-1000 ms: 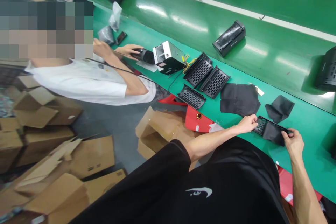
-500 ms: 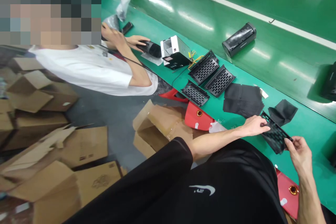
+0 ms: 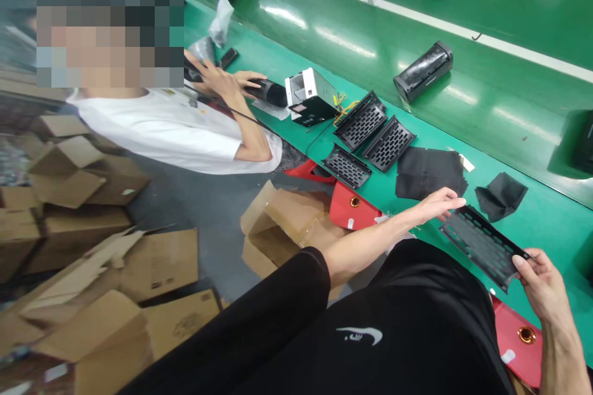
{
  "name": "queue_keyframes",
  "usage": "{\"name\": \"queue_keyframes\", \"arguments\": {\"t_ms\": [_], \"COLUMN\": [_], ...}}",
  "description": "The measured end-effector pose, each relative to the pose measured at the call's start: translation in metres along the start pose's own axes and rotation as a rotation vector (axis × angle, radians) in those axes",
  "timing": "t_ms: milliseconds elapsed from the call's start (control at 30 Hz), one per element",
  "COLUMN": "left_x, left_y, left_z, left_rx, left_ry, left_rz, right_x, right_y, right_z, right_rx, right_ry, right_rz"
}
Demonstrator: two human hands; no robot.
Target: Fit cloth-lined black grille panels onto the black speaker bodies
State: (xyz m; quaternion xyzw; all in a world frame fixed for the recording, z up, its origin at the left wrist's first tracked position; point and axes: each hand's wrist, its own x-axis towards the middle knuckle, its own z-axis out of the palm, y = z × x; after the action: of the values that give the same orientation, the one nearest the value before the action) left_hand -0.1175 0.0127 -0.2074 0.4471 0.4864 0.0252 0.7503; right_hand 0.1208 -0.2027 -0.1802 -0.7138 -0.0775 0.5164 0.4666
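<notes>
My right hand (image 3: pixel 542 274) pinches the right end of a black perforated speaker grille (image 3: pixel 484 244) between thumb and fingers, above the green bench. Its slotted face is tilted toward me, with what looks like a dark sheet over the slots. At the grille's upper left end, my left hand (image 3: pixel 440 205) has its fingers stretched out, close to the edge; whether it touches is hard to tell. Beyond lie a stack of black cloth sheets (image 3: pixel 430 171) and a folded black sheet (image 3: pixel 501 195). Several similar grilles (image 3: pixel 389 143) rest further left on the bench.
A co-worker in a white shirt (image 3: pixel 185 129) handles a dark cylindrical object (image 3: pixel 271 92) at left, by a white-and-black box (image 3: pixel 312 97). A black speaker (image 3: pixel 424 71) stands on the green conveyor (image 3: pixel 486 83). Cardboard boxes (image 3: pixel 171 265) crowd the floor; red pouches (image 3: pixel 354 205) hang at the bench edge.
My left hand has come off the grille's face and drawn left with fingers extended. The grille now shows more of its face, and my right hand has shifted slightly down and right with it.
</notes>
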Motion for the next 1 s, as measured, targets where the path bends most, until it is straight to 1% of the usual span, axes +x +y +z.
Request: {"name": "queue_keyframes", "arguments": {"t_ms": [33,67,100,167,267,367,467,567,700,867,1000], "left_x": [0.000,0.000,0.000,-0.001,-0.006,-0.015,-0.024,-0.031,-0.036,-0.039,-0.039], "left_y": [0.001,0.001,0.000,-0.002,-0.002,0.005,0.014,0.020,0.025,0.029,0.026], "left_z": [0.001,0.003,0.006,0.012,0.017,0.016,0.015,0.016,0.020,0.019,0.019], "left_rx": [-0.039,-0.073,-0.103,-0.166,-0.251,-0.309,-0.315,-0.320,-0.320,-0.329,-0.337], "left_ry": [-0.101,-0.178,-0.221,-0.236,-0.247,-0.322,-0.379,-0.365,-0.319,-0.338,-0.341], "left_rz": [-0.038,-0.057,-0.059,-0.036,0.004,0.043,0.026,0.020,0.057,0.051,0.054], "right_x": [0.001,0.001,0.001,0.000,-0.004,-0.009,-0.009,-0.009,-0.013,-0.021,-0.024], "right_y": [-0.001,-0.003,-0.004,-0.006,-0.009,-0.010,-0.010,-0.009,-0.010,-0.016,-0.018], "right_z": [0.000,0.000,0.001,0.004,0.011,0.019,0.022,0.021,0.016,0.017,0.019], "right_rx": [0.010,0.021,0.034,0.064,0.113,0.146,0.165,0.176,0.176,0.150,0.099], "right_ry": [-0.007,-0.014,-0.024,-0.036,-0.016,0.012,0.048,0.063,0.023,0.036,0.042], "right_rz": [0.011,0.025,0.038,0.053,0.042,0.040,0.038,0.020,0.017,0.009,-0.018]}}
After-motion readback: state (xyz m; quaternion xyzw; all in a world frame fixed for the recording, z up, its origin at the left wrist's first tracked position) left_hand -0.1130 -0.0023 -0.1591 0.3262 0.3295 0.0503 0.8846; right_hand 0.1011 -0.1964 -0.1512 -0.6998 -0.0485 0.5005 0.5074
